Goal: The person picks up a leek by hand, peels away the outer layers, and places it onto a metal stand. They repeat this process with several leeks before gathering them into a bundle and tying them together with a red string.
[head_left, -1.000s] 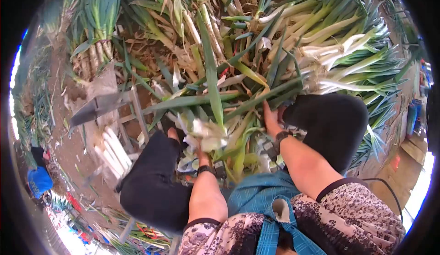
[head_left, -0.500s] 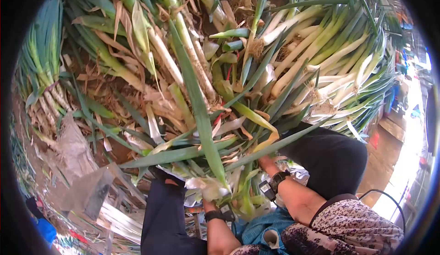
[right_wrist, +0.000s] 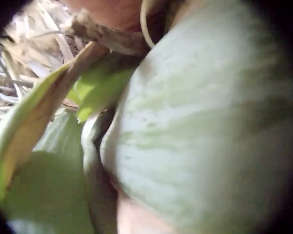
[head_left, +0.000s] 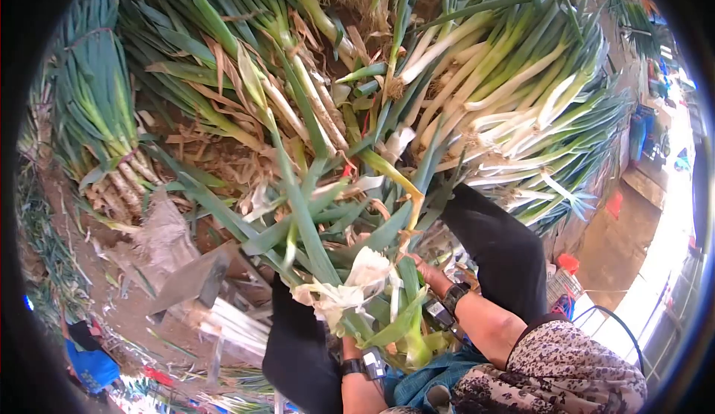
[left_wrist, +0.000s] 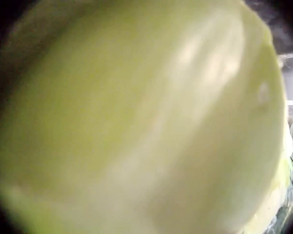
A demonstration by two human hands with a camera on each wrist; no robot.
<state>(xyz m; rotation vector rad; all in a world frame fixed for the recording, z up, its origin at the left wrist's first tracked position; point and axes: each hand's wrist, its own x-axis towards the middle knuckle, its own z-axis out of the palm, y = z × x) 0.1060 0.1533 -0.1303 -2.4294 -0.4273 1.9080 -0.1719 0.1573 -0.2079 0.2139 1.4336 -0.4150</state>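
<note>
My left hand (head_left: 350, 347) is mostly hidden under pale peeled leek skins (head_left: 354, 284) and green leaves, with little but the wrist showing. In the left wrist view a blurred pale green leaf (left_wrist: 112, 122) fills nearly everything. The right hand (head_left: 430, 274) reaches in at the right side of the same loose pile, its fingers covered by leaves. A broad leek leaf (right_wrist: 200, 126) lies close against it in the right wrist view, with skin above and below. Whether either hand grips the leaves I cannot tell. Long green leek leaves (head_left: 302, 220) stretch forward from the pile.
Trimmed whitish leeks (head_left: 521, 131) lie heaped at the right. Untrimmed leeks (head_left: 290, 94) with dry leaves lie ahead, and a tied bundle (head_left: 100, 109) sits at the left. A metal plate (head_left: 197, 284) on a frame stands by the left knee (head_left: 294, 332), near white leek stalks (head_left: 234, 323).
The peeled skins and leaves between the hands have shifted and risen, and the long leaf lying across them has turned. The head view has swung, then moved slightly back.
</note>
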